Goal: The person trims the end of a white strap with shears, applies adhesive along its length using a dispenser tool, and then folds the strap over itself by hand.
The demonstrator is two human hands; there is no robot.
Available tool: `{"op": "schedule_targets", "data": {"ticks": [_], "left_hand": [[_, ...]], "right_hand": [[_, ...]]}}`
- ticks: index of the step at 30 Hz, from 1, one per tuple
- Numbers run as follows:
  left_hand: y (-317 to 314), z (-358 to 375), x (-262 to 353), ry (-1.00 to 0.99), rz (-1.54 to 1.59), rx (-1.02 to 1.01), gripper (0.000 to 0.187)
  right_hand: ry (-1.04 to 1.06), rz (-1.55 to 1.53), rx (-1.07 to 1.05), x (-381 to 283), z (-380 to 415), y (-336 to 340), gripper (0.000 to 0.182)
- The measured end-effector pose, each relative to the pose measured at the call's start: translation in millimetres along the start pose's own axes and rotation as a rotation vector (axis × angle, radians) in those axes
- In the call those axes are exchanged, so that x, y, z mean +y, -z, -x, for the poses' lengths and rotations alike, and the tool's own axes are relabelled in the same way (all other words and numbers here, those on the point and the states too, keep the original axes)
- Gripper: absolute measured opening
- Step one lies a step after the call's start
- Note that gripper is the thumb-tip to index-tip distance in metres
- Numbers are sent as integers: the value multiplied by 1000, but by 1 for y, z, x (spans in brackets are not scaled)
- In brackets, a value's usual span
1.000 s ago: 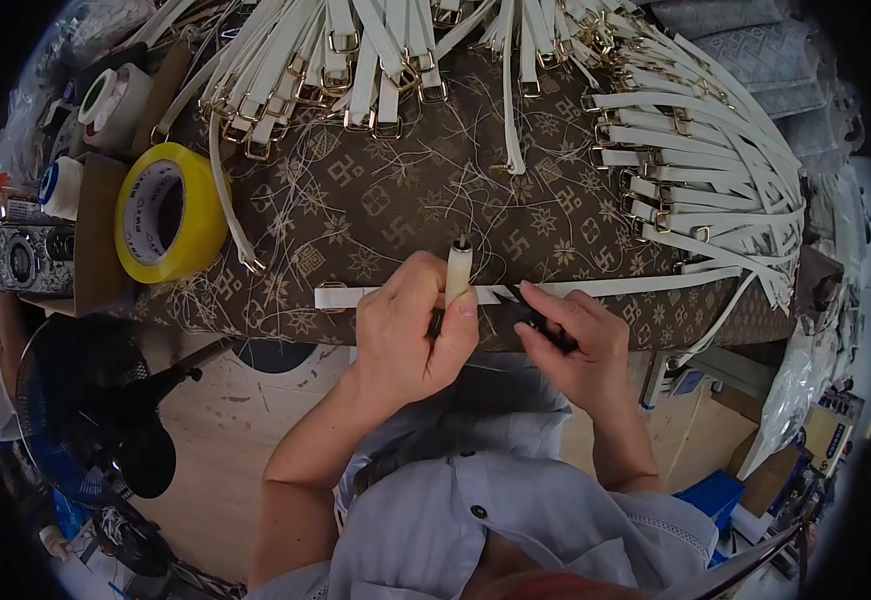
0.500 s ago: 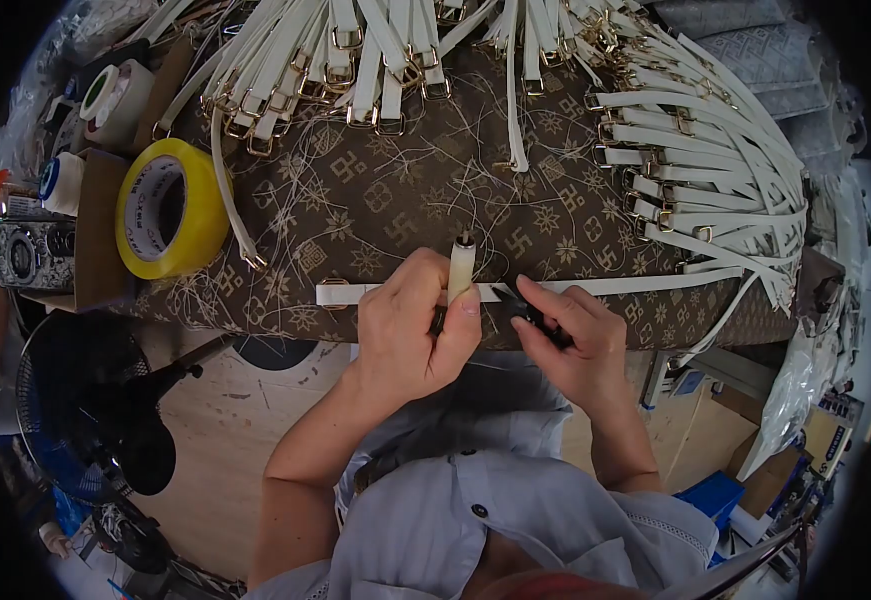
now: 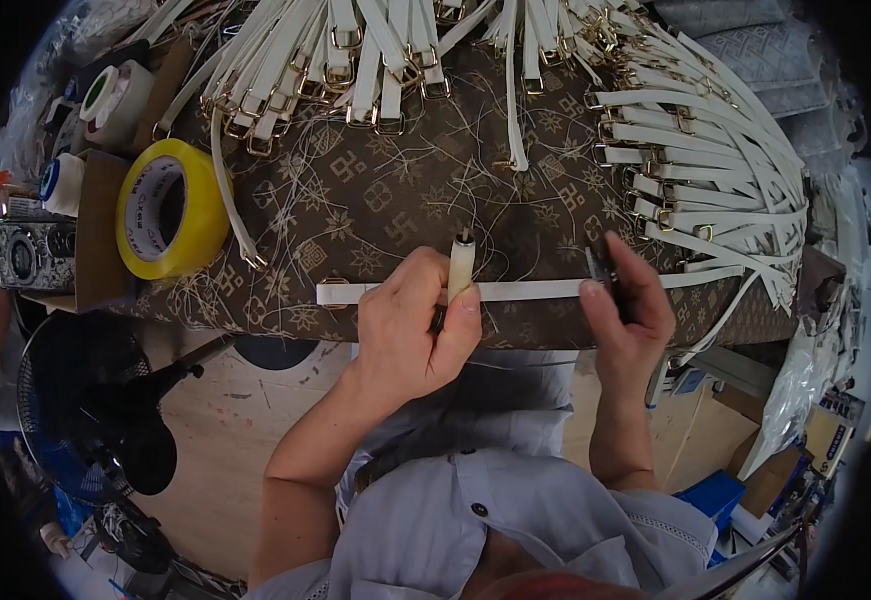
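My left hand (image 3: 415, 325) is closed around a cream tube-shaped tool with a metal tip (image 3: 463, 268), which points up. Under the same hand runs a white strap (image 3: 535, 291), laid lengthwise along the near edge of the cloth, with a gold buckle at its left end. To the right, my right hand (image 3: 635, 315) is closed on small dark thread snips (image 3: 600, 262), blurred and partly hidden by the fingers, above the strap. Loose threads (image 3: 435, 180) lie scattered over the brown patterned cloth (image 3: 545, 230).
Many white buckled straps are piled at the back (image 3: 355, 60) and right (image 3: 715, 180). A yellow tape roll (image 3: 205, 215) stands at the left beside a cardboard box (image 3: 105, 225) and a thread spool (image 3: 60, 185). A black fan (image 3: 85, 410) stands below left.
My right hand has moved right and slightly up with the snips, away from my left hand. The left hand, its tool and the strap look unmoved.
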State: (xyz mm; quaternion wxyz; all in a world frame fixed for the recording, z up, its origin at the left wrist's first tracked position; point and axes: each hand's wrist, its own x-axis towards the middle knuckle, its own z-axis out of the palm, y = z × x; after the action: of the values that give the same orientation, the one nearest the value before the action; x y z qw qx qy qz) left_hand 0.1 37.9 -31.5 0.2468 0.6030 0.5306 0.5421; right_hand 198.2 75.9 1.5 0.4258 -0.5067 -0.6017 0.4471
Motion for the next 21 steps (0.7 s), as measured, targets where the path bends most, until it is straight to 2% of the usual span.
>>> {"op": "schedule_targets", "data": {"ticks": [2,4,6,8,10,13,15,16,18,21], "left_hand": [[0,0,0,2,4,1,17],[1,0,1,16,0,-9,17],[1,1,0,27,3,-8,17],[0,1,0,36,8,-11,17],[-1,1,-1,11,20,5,17],[1,1,1,14,8,-6,17],[0,1,-1,8,33,-1,16],[0,2,-2,7,57,9,16],[-1,5,-3,35,100,18,15],[3,6,-4,94,206,16,15]], "right_hand": [[49,-66,265,-2,-6,7,42],[58,-67,324,2,-7,18,45],[104,131,50,3,-2,25,46],[65,237,-148,-1,3,14,45],[64,230,-171,-7,1,-1,42],[-43,285,-253,-7,-3,-10,40],[224,522,-218,0,-9,-14,41],[226,522,-219,-1,-10,-13,41],[226,646,-351,-6,-13,-11,39],[192,639,-389,-9,-10,-9,39]]}}
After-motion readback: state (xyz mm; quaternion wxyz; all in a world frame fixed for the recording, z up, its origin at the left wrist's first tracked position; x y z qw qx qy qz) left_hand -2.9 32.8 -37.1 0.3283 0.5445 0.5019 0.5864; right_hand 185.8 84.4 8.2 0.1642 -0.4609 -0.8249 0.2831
